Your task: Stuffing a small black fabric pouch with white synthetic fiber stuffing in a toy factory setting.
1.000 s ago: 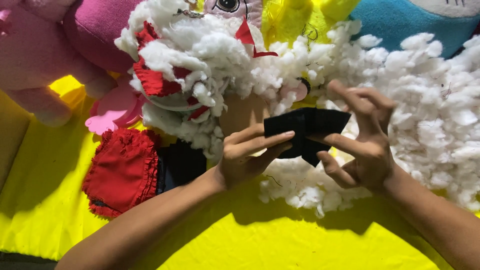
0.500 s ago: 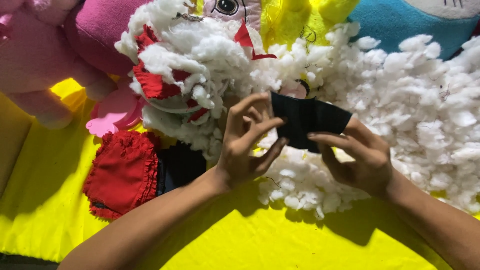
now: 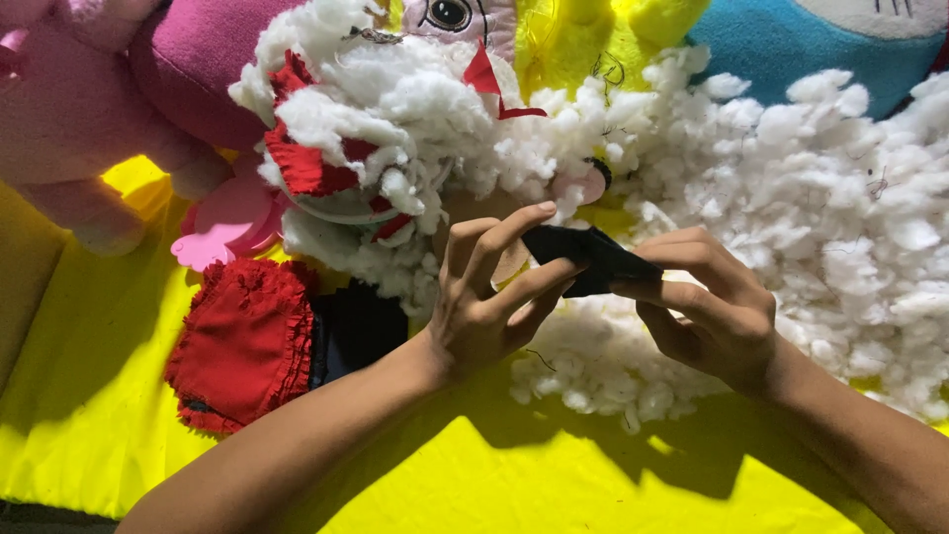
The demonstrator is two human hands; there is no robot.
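Your two bare hands met at the middle of the scene, over a yellow sheet [image 3: 148, 415] spread below them. Between them you held a small black cloth [image 3: 591, 259], folded or bunched, its long axis running left to right and dipping slightly toward the right.

Your left hand [image 3: 489, 307] came in from the near left. Its fingers [image 3: 504, 237] were spread and half curled, with the tips pinching the cloth's left end. Your right hand [image 3: 717, 311] came in from the near right, its fingers closed over the cloth's right end, gripping it from above and below. Both hands touched the cloth; neither was clearly the nearer, though the right covered more of it.

Just beyond and beneath the cloth lay a wide heap of white stuffing [image 3: 820, 198], stretching to the far right. To the far left of the hands sat a torn toy [image 3: 376, 129] of red and white, with stuffing bursting out. A red frilled piece [image 3: 242, 341] lay near left, beside a dark patch. Pink, yellow and blue plush toys lined the far edge.
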